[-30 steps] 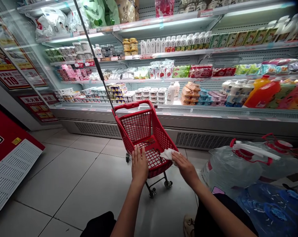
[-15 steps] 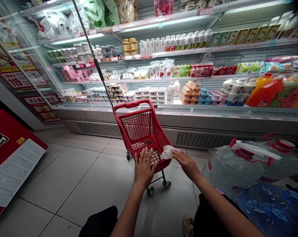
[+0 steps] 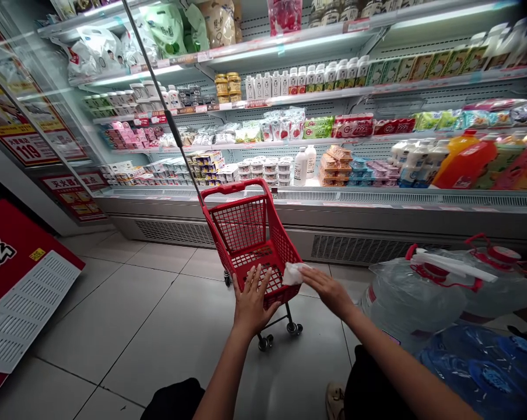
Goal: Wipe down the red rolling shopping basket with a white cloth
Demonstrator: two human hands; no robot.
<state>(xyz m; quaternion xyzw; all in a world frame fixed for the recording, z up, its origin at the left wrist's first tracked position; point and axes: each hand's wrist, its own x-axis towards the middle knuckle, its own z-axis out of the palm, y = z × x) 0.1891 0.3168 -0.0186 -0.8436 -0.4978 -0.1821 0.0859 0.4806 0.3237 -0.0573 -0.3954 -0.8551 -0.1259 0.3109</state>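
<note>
A small red plastic shopping cart (image 3: 246, 233) stands on the tiled floor in front of a chilled shelf. My left hand (image 3: 251, 297) rests on the cart's near rim with its fingers spread apart. My right hand (image 3: 327, 287) lies flat with fingers stretched out, pressing a crumpled white cloth (image 3: 293, 272) against the cart's right rim. A thin dark pole (image 3: 167, 111) rises from the cart's left side up and to the left.
The open refrigerated display (image 3: 333, 201) holds several rows of dairy and drinks. Large water jugs (image 3: 414, 294) with red caps lie at the right by my leg. A red sign with a white grille (image 3: 23, 291) leans at the left. Grey floor tiles (image 3: 136, 326) surround the cart.
The cart and both hands have shifted slightly away from me. The cloth has slid along the right rim toward the cart's near corner, and my left fingers have spread wider.
</note>
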